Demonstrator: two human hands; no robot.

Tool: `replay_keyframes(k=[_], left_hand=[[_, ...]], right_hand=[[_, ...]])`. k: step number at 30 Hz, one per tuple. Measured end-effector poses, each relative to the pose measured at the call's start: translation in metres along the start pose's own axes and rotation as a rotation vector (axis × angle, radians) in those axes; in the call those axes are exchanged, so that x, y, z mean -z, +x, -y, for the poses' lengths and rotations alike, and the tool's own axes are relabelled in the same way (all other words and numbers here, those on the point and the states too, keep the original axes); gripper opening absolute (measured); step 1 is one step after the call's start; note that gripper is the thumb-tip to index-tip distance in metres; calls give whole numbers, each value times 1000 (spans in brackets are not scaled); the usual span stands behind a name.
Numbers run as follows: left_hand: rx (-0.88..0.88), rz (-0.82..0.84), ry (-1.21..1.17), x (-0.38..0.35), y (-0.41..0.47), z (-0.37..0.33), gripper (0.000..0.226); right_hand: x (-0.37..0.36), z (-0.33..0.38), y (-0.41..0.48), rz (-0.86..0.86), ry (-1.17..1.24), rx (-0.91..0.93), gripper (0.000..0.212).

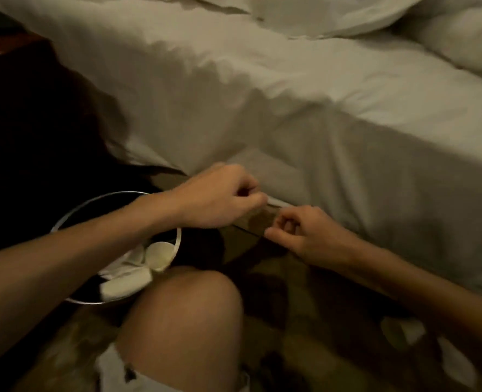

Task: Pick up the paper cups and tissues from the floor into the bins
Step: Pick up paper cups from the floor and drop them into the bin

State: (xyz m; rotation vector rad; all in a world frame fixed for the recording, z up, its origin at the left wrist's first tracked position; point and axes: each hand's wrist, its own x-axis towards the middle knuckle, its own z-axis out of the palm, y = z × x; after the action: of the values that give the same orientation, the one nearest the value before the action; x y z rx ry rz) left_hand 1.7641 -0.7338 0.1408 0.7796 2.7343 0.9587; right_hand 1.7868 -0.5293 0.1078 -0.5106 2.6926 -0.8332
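Head view: the fingers (255,198) of the left hand (220,196) are curled narrow, pinching one end of a thin white scrap (278,203), probably a tissue, right at the foot of the bed; the fingers (273,234) of the right hand (307,236) are curled too, just beside the scrap's other end, but blur and dim light hide whether they hold anything; the two hands sit near each other, low against the hanging sheet.

Out from there, the left forearm crosses above a round bin (178,241) with a pale metal rim; inside it lie a paper cup (157,256) and crumpled tissues (126,278), so part of the job looks done; the scrap itself is not yet in the bin. Work remains: a loose tissue (406,331) lies on the floor (305,349) under the right forearm, with a second tissue (457,360) near it, both well apart from the bin; no cup shows outside the bin.

A bare knee (183,312) is bent beside the bin; the floor is a dark patterned carpet; the bed (347,123) carries rumpled white sheets and a pillow (460,43) at the far right; dark wooden furniture (8,46) stands at the upper left; the room is dimly lit.
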Motion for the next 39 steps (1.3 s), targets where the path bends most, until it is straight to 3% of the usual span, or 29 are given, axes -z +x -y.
replay_keyframes(k=[5,14,16,18,22,27,32,36,39], left_hand=[[-239,278,59,-71,66,-121,43],[-113,769,77,-299,100,-207,26],[-43,755,60,-350,111,-218,20],[53,706,60,-401,119,-224,20],[272,594,-92,-466,116,-218,55],[332,430,-172,-520,123,-214,81],[286,359,-313,-561,148,-204,75],[268,394,-346,-593,143,-202,56],[246,371,-295,-602,137,-195,57]], right_hand=[[77,-73,-120,-114,-58,-173,15],[-2,-237,-282,-229,276,-684,4],[-21,-277,-302,-306,431,-799,3],[-43,-313,-314,-377,525,-873,17],[-74,-351,-312,-511,603,-935,42],[-96,-382,-306,-681,815,-920,50],[-109,-398,-304,-902,1066,-786,45],[-122,-419,-313,-963,1199,-860,41],[-127,-427,-312,-1032,1297,-877,38]])
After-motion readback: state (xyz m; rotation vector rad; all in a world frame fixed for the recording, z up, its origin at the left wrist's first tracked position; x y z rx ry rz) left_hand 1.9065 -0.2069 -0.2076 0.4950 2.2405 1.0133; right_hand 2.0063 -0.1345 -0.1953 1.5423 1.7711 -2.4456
